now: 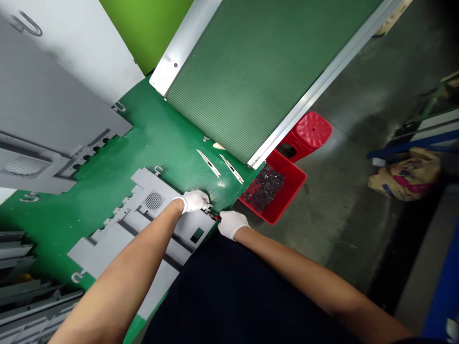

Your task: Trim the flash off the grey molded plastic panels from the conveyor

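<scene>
A grey plastic panel (172,227) with a round-patterned grille and a small cut-out lies on the green tabletop. My left hand (195,200), in a white glove, rests at the panel's corner. Its fingers are closed at a small pale piece there, but what they grip is too small to make out. My right hand (232,224), also gloved, is closed round a small hand tool (216,218) with a red and black handle. The tool's metal end points at the same corner, close to my left fingertips; its exact kind is unclear.
Two slim pale slotted parts (208,163) lie beyond my hands. A ribbed green conveyor belt (258,71) rises behind them. To the right are a red bin (290,191) holding dark scraps and a red stool (313,130). More grey panels (53,91) are at left.
</scene>
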`<action>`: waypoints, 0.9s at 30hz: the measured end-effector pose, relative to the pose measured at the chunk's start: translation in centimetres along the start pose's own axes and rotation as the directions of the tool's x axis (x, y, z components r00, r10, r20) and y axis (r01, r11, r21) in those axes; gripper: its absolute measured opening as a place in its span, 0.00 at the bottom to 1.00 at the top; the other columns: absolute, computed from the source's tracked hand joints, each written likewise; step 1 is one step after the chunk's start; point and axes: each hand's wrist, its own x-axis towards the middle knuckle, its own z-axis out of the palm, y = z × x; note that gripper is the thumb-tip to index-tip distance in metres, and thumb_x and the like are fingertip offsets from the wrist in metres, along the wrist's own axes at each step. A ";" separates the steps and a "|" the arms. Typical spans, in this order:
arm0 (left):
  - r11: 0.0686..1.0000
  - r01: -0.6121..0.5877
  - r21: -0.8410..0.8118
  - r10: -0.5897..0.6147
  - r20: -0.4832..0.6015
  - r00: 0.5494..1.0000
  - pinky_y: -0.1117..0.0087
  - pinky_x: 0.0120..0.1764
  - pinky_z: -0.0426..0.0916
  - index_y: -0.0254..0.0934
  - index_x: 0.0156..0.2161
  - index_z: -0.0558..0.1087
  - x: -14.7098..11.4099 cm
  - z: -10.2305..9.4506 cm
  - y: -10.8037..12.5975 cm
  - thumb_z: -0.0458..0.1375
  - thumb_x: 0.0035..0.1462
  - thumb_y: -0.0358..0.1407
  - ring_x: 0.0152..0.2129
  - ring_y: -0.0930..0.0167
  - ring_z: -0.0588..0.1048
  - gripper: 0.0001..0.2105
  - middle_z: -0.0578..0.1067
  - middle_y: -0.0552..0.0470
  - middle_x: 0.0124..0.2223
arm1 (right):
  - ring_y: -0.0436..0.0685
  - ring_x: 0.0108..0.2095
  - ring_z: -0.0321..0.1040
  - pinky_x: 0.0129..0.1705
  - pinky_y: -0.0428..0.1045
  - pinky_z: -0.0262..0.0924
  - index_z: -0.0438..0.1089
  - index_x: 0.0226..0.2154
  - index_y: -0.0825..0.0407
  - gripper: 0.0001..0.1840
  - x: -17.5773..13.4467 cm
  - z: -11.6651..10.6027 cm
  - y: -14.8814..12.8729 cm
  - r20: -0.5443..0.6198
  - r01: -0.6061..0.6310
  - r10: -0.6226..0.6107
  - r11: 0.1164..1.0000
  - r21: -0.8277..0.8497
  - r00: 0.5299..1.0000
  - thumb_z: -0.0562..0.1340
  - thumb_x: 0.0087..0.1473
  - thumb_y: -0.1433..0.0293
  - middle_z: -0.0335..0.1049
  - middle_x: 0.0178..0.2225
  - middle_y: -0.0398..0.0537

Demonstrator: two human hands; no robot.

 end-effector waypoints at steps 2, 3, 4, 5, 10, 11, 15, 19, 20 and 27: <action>1.000 -0.005 -0.011 0.005 -0.002 1.000 0.73 0.35 0.63 0.37 0.40 0.79 0.0 0.0 0.0 0.60 0.50 0.40 0.34 0.70 0.74 0.13 0.81 0.52 0.38 | 0.66 0.42 0.75 0.41 0.55 0.66 0.75 0.43 0.49 0.18 0.2 -0.2 -0.1 0.006 0.000 0.000 1.000 -0.011 1.000 0.57 0.55 0.59 0.77 0.42 0.56; 1.000 -0.008 -0.018 0.008 -0.003 1.000 0.72 0.35 0.63 0.36 0.39 0.79 0.0 0.0 0.0 0.61 0.50 0.40 0.33 0.70 0.74 0.13 0.81 0.52 0.38 | 0.66 0.42 0.75 0.41 0.55 0.67 0.76 0.43 0.50 0.19 0.2 -0.3 -0.1 0.012 -0.001 0.001 1.000 -0.015 1.000 0.57 0.55 0.60 0.77 0.42 0.58; 1.000 -0.012 -0.026 0.012 -0.004 1.000 0.72 0.35 0.63 0.36 0.39 0.79 0.0 0.0 -0.1 0.61 0.50 0.39 0.33 0.70 0.74 0.12 0.81 0.52 0.37 | 0.66 0.42 0.75 0.41 0.55 0.67 0.76 0.44 0.51 0.19 0.2 -0.4 -0.2 0.017 0.002 -0.001 1.000 -0.019 1.000 0.58 0.55 0.60 0.77 0.42 0.59; 0.999 -0.017 -0.036 0.017 -0.005 1.000 0.72 0.34 0.63 0.36 0.38 0.79 0.1 0.0 -0.1 0.61 0.49 0.39 0.32 0.69 0.74 0.12 0.80 0.52 0.36 | 0.66 0.42 0.75 0.41 0.55 0.67 0.76 0.44 0.52 0.19 0.2 -0.4 -0.2 0.023 0.006 -0.005 1.000 -0.025 1.000 0.58 0.55 0.61 0.77 0.42 0.60; 0.991 -0.039 -0.129 0.037 -0.020 0.999 0.71 0.33 0.64 0.35 0.32 0.78 0.6 0.2 -0.3 0.61 0.43 0.34 0.30 0.69 0.74 0.08 0.79 0.51 0.32 | 0.68 0.42 0.76 0.41 0.57 0.68 0.78 0.43 0.54 0.18 0.3 -0.8 -0.6 0.055 -0.006 0.009 0.998 -0.058 0.998 0.61 0.51 0.66 0.77 0.42 0.65; 0.986 -0.042 -0.159 0.037 -0.036 0.999 0.71 0.33 0.65 0.35 0.31 0.77 0.6 0.1 -0.4 0.61 0.44 0.34 0.30 0.69 0.74 0.08 0.79 0.51 0.32 | 0.69 0.42 0.75 0.41 0.57 0.68 0.78 0.43 0.54 0.18 0.3 -0.9 -0.5 0.058 -0.011 0.014 0.998 -0.057 0.998 0.62 0.50 0.66 0.77 0.42 0.65; 0.961 -0.060 -0.270 0.023 -0.136 0.990 0.71 0.32 0.66 0.34 0.33 0.76 0.3 -0.5 -1.1 0.59 0.47 0.36 0.29 0.68 0.74 0.09 0.78 0.49 0.32 | 0.71 0.43 0.75 0.41 0.58 0.68 0.78 0.41 0.53 0.17 -0.3 -1.5 0.7 0.055 -0.027 0.030 0.998 -0.049 0.998 0.63 0.48 0.67 0.78 0.42 0.65; 0.943 -0.094 -0.319 0.023 -0.219 0.975 0.68 0.32 0.66 0.33 0.33 0.76 -0.2 -0.3 0.5 0.60 0.49 0.39 0.27 0.68 0.73 0.10 0.77 0.48 0.30 | 0.68 0.43 0.76 0.42 0.56 0.67 0.78 0.41 0.50 0.18 -1.8 -0.9 3.5 -0.008 -0.074 0.075 0.995 0.064 0.997 0.56 0.56 0.62 0.78 0.42 0.60; 0.939 -0.109 -0.327 0.029 -0.241 0.970 0.68 0.32 0.66 0.32 0.34 0.76 -0.2 0.0 1.6 0.60 0.50 0.40 0.27 0.68 0.73 0.11 0.77 0.47 0.30 | 0.67 0.44 0.76 0.44 0.55 0.66 0.78 0.41 0.50 0.19 -2.2 -0.4 4.2 -0.026 -0.095 0.099 0.989 0.116 0.995 0.54 0.57 0.61 0.78 0.43 0.59; 0.863 -0.428 -0.269 0.269 -0.474 0.839 0.64 0.52 0.69 0.37 0.57 0.70 -0.5 -3.0 5.4 0.59 0.54 0.42 0.47 0.64 0.75 0.25 0.77 0.44 0.52 | 0.65 0.46 0.75 0.45 0.51 0.63 0.78 0.39 0.52 0.19 -3.5 2.1 8.0 0.037 -0.262 0.266 0.902 0.343 0.963 0.55 0.56 0.61 0.78 0.43 0.59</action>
